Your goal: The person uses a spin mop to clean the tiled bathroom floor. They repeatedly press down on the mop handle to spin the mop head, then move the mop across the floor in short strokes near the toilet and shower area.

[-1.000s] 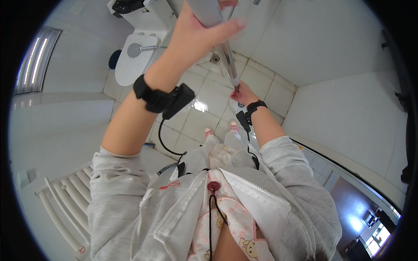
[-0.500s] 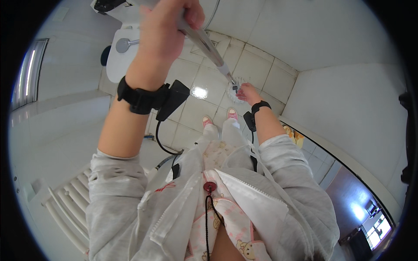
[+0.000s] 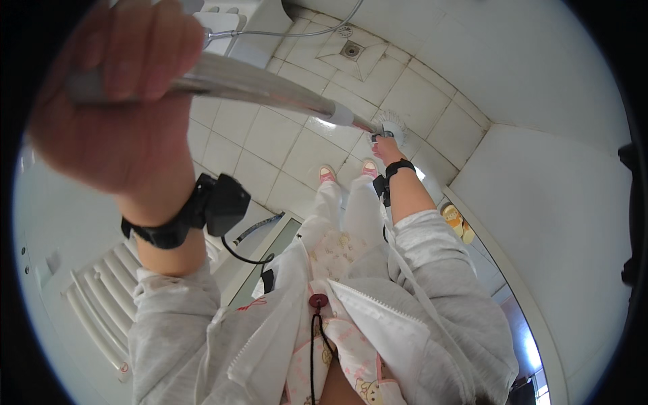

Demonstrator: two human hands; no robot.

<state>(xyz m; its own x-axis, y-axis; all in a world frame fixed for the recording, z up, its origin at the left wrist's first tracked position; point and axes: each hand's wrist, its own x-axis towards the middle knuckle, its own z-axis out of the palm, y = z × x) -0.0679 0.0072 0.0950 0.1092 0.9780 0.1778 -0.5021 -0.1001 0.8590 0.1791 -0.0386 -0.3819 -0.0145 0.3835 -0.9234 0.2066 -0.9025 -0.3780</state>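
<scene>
A long metal pole (image 3: 270,88) slants from the upper left towards the middle right, tilted up off the tiles at its near end. My left hand (image 3: 128,115) is closed round its upper end, large and slightly blurred close to the camera. At the pole's far end is a round white brush head (image 3: 394,127) with bristles fringing its rim. My right hand (image 3: 385,150) is closed at the dark joint between pole and brush head; its fingers are partly hidden. Whether the bristles touch the floor, I cannot tell.
My pink shoes (image 3: 327,174) stand on pale floor tiles (image 3: 270,145). Beyond lies a square floor drain (image 3: 352,50), with a shower hose (image 3: 297,32) left of it. A white rail radiator (image 3: 101,310) is at left. Yellow slippers (image 3: 459,223) sit past the door frame at right.
My left hand has swung left and closer, bringing the pole nearer to level. My right hand stays at the brush joint. The view has shifted, showing the floor drain.
</scene>
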